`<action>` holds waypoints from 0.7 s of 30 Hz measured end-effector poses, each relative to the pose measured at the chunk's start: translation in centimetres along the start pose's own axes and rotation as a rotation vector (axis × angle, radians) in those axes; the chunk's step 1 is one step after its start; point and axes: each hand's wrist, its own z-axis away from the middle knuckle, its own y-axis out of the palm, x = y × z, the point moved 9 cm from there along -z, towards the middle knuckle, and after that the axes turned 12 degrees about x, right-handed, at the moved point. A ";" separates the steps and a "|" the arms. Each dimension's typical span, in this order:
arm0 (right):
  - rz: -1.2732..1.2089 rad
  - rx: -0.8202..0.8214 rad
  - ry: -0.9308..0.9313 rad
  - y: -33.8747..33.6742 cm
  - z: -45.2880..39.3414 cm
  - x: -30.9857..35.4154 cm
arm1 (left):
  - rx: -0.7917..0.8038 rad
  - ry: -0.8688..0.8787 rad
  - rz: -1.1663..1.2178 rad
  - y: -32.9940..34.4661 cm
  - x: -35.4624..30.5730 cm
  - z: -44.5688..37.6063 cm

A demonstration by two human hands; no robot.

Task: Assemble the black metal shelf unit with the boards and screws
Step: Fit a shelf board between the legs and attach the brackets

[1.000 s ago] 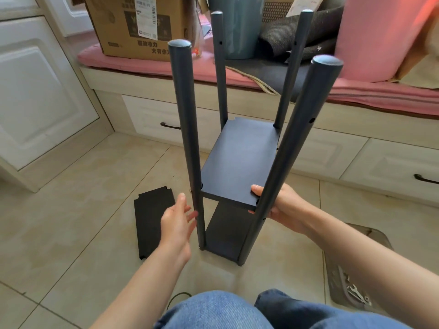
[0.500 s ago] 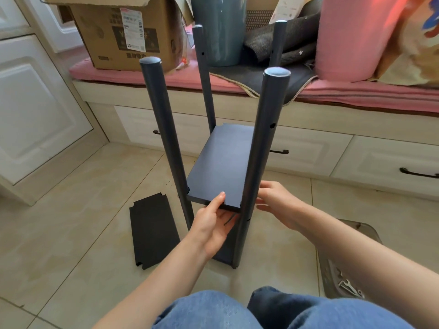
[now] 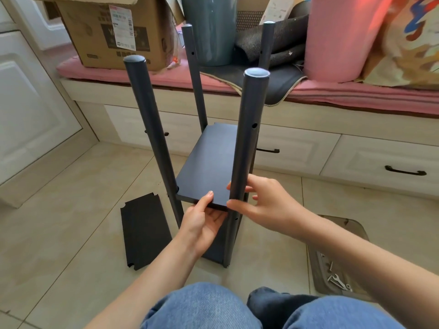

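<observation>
Brown corrugated cardboard box [image 3: 107, 32], at 11 o'clock on the pink cushion: white rectangular shipping label [image 3: 120, 18] with barcode stripes, characters too small to read. Below it, a dark printed panel [image 3: 123, 36] with large pale letters, possibly beginning "YA", not resolvable. White paper sheet [image 3: 276, 7], at 1 o'clock: print illegible. No other readable text.

On your beige tiled floor [image 3: 71, 210] stand the four-posted black metal shelf frame [image 3: 228, 255], a loose flat black notched board [image 3: 145, 231] beside it, and a brown tray [image 3: 342, 257] holding screws.
</observation>
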 end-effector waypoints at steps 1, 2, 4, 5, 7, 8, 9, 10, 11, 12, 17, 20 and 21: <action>0.011 -0.013 0.000 -0.2 -0.1 -0.1 | 0.001 0.002 -0.005 0.0 0.0 0.1; 0.014 -0.020 0.000 -0.4 -0.3 -0.2 | 0.003 0.002 -0.017 0.0 -0.1 0.1; -0.001 -0.024 0.011 -0.7 -0.5 -0.9 | 0.013 -0.001 -0.051 0.2 -0.2 0.2; 0.001 -0.024 0.016 -0.7 -0.7 -1.2 | 0.014 0.000 -0.062 0.2 -0.2 0.1; 0.008 -0.016 0.022 -0.8 -0.9 -1.4 | 0.010 0.005 -0.075 0.1 -0.4 0.1; 0.015 -0.011 0.018 -0.7 -1.0 -1.3 | 0.010 0.009 -0.081 0.0 -0.5 0.1; 0.031 -0.004 0.016 -0.5 -1.2 -1.1 | 0.014 0.014 -0.087 -0.1 -0.7 0.0; 0.040 -0.002 0.009 -0.3 -1.4 -1.0 | 0.017 0.019 -0.089 -0.3 -0.8 0.0; 0.047 -0.004 0.011 -0.1 -1.5 -1.0 | 0.021 0.023 -0.085 -0.4 -0.8 0.0; 0.042 -0.001 0.021 0.1 -1.7 -1.2 | 0.023 0.025 -0.077 -0.5 -0.8 0.0; -0.176 0.162 0.082 1.5 -2.3 -2.2 | 0.008 0.015 -0.078 -0.7 -0.6 0.0; -0.196 0.148 0.077 1.2 -2.6 -2.5 | -0.030 0.028 -0.165 -0.9 -0.9 0.4; -0.189 0.145 0.078 1.2 -2.6 -2.5 | -0.078 0.042 -0.222 -1.2 -1.3 0.6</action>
